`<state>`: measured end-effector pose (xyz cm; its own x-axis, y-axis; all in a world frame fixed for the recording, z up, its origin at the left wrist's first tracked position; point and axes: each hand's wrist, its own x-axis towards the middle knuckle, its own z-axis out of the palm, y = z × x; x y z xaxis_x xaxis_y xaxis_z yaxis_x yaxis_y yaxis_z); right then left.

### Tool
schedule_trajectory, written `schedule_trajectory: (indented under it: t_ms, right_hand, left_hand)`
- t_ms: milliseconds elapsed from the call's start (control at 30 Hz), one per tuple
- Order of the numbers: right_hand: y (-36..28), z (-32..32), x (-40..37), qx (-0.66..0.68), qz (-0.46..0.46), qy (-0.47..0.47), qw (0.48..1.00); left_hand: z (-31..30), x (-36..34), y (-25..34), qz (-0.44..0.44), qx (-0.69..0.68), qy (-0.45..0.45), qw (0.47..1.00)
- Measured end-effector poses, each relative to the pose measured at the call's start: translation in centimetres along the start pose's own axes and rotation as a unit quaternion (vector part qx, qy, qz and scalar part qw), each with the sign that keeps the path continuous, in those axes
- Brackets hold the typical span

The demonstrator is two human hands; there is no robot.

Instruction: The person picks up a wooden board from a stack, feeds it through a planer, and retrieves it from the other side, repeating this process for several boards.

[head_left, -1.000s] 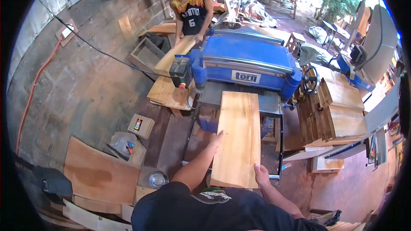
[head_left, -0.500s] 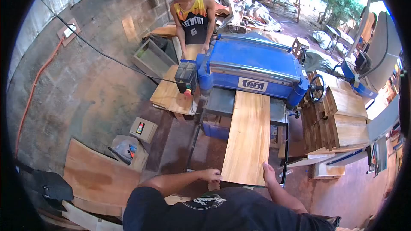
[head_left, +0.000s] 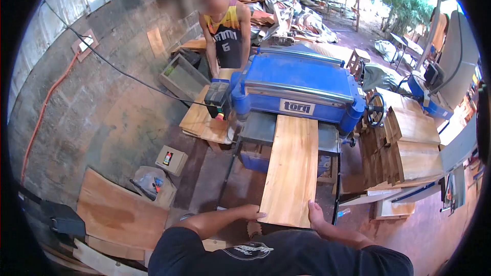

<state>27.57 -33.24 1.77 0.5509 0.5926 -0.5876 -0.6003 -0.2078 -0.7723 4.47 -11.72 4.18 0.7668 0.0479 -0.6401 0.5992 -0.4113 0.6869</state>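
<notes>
A long wooden board (head_left: pixel 290 171) lies lengthwise in front of me, its far end at the mouth of a blue thickness planer (head_left: pixel 302 79). My left hand (head_left: pixel 252 212) closes on the board's near left corner. On the near right edge, my right hand (head_left: pixel 316 214) grips with the thumb on top and the fingers hidden beneath. The planer's grey metal bed (head_left: pixel 260 129) shows under the far part of the board.
Another person (head_left: pixel 225 30) stands behind the planer, at the far left. Stacked boards (head_left: pixel 417 156) stand to the right of the machine. A control box with a red button (head_left: pixel 220 116) sits at its left, beside more boards (head_left: pixel 197 122). A black cable (head_left: pixel 128 75) crosses from the wall.
The view has shifted slightly, so the planer and board appear lower. My left hand reaches a little further over the board's corner. The other person leans more toward the machine.
</notes>
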Motion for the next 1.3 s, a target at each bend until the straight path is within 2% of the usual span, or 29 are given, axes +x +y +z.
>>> schedule_trajectory:
  t_ms: [100, 167, 200, 267, 300, 333, 400, 433, 500, 533, 600, 633, 700, 733, 800, 833, 900, 933, 1000, 1067, 1133, 1300]
  right_hand:
    - [-0.7, -0.3, 0.1, -0.015, -0.017, -0.005, 1.0]
    - [0.7, -1.5, 1.3, -0.018, -0.018, -0.01, 1.0]
    - [0.9, -1.6, 1.3, -0.014, -0.015, -0.007, 1.0]
    - [0.5, -1.7, 1.8, 0.044, 0.019, -0.046, 0.998]
    - [0.3, -1.7, 1.7, 0.049, 0.038, -0.045, 0.997]
    - [0.4, -2.0, 1.7, 0.052, 0.037, -0.042, 0.997]
    - [1.1, -2.7, 1.6, 0.056, 0.057, -0.103, 0.992]
    - [1.0, -2.4, 0.4, 0.056, 0.08, -0.107, 0.989]
    - [1.6, -2.7, 0.5, 0.04, 0.065, -0.126, 0.989]
    - [1.5, -2.8, -0.2, 0.018, 0.05, -0.15, 0.987]
    - [1.2, -1.8, -0.9, -0.019, 0.044, -0.108, 0.993]
    - [1.1, -1.1, -1.2, -0.013, 0.043, -0.08, 0.996]
    - [0.7, -0.3, -0.9, -0.005, 0.039, -0.047, 0.998]
    - [1.0, -0.1, -0.4, -0.029, 0.02, -0.028, 0.999]
    - [1.5, 0.0, 0.2, -0.05, 0.005, -0.008, 0.999]
    - [1.3, 0.1, 0.8, -0.053, 0.009, -0.011, 0.999]
    - [-0.6, 0.7, 0.7, -0.067, 0.01, -0.013, 0.998]
    - [-0.9, 0.6, 0.7, -0.069, 0.005, -0.018, 0.997]
    - [-1.3, 0.1, 1.6, -0.113, -0.042, -0.018, 0.992]
    - [-0.6, -0.1, 3.0, -0.084, -0.021, -0.02, 0.996]
    - [-2.6, 1.0, 1.9, -0.131, -0.033, -0.006, 0.991]
    - [-0.8, 0.1, 6.2, -0.105, -0.044, -0.02, 0.993]
  left_hand:
    - [0.7, 0.4, -0.1, 0.002, 0.001, 0.011, 1.0]
    - [1.6, 2.3, -2.2, 0.029, 0.08, 0.06, 0.995]
    - [1.8, 1.9, -1.8, 0.028, 0.081, 0.055, 0.995]
    - [1.4, 1.3, -0.7, 0.071, -0.063, 0.107, 0.99]
    - [0.8, 0.4, 1.0, 0.007, -0.082, 0.11, 0.991]
    - [1.0, 0.6, 1.2, 0.009, -0.079, 0.106, 0.991]
    - [2.1, 0.7, 0.7, 0.007, -0.212, 0.147, 0.966]
    - [2.9, 2.1, -1.4, 0.005, -0.21, 0.141, 0.967]
    - [4.9, 5.9, -6.7, -0.013, -0.194, 0.221, 0.956]
    - [5.6, 5.3, -6.0, -0.019, -0.194, 0.208, 0.958]
    - [5.1, 4.7, -4.2, -0.088, -0.178, 0.287, 0.937]
    - [5.0, 3.8, -2.6, -0.09, -0.175, 0.277, 0.94]
    - [4.2, 2.2, 1.0, -0.099, -0.182, 0.347, 0.915]
    - [3.9, 2.0, 2.0, -0.099, -0.18, 0.34, 0.918]
    - [3.7, 1.7, 3.0, -0.066, -0.322, 0.339, 0.881]
    - [3.7, 2.0, 3.1, -0.065, -0.321, 0.339, 0.882]
    - [3.6, 2.8, 3.4, -0.04, -0.413, 0.359, 0.836]
    - [3.2, 3.0, 3.6, -0.036, -0.414, 0.365, 0.833]
    - [1.7, 3.2, 4.0, -0.134, -0.316, 0.263, 0.902]
    - [4.0, 7.7, -0.8, -0.081, -0.388, 0.324, 0.859]
    - [2.9, 5.9, 2.2, -0.013, -0.408, 0.366, 0.837]
    - [1.1, 6.2, 3.0, -0.015, -0.4, 0.402, 0.824]
